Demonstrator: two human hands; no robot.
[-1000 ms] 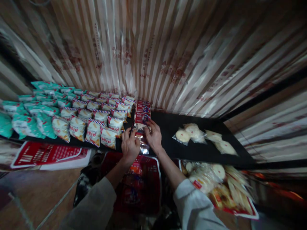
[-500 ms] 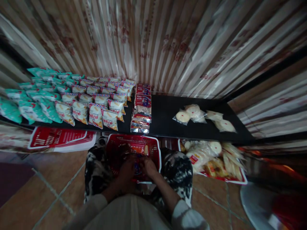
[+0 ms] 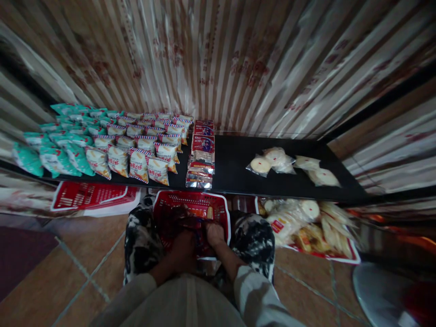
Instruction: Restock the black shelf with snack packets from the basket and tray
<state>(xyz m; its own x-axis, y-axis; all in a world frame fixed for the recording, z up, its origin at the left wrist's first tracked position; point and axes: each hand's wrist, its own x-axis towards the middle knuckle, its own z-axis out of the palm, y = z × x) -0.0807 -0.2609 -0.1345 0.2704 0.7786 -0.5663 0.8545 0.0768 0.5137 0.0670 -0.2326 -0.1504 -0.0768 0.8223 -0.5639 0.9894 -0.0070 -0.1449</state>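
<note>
A red basket (image 3: 227, 213) with a white rim stands between my knees, holding dark and red packets. Both my hands reach down into it. My right hand (image 3: 215, 235) is closed at the right end of a dark snack packet (image 3: 192, 221), its fingers curled in. In deep shadow, my left hand (image 3: 184, 243) is bent over the near left part of the same contents; what its closed fingers grip is hidden. On the black shelf (image 3: 231, 168) just beyond, a row of red and blue packets (image 3: 203, 144) lies stacked straight ahead of the basket.
White snack bags (image 3: 139, 164) and turquoise bags (image 3: 54, 159) fill the shelf's left. Clear bags with round pale pieces (image 3: 260, 164) lie on its right. Below are a second red basket (image 3: 78, 195) and a full basket of bagged food (image 3: 293, 222). A curtain (image 3: 211, 59) hangs behind.
My hands have shifted within the basket, the right one slightly nearer its right side. A dark packet now shows across the space in front of them. The view has turned slightly left.
</note>
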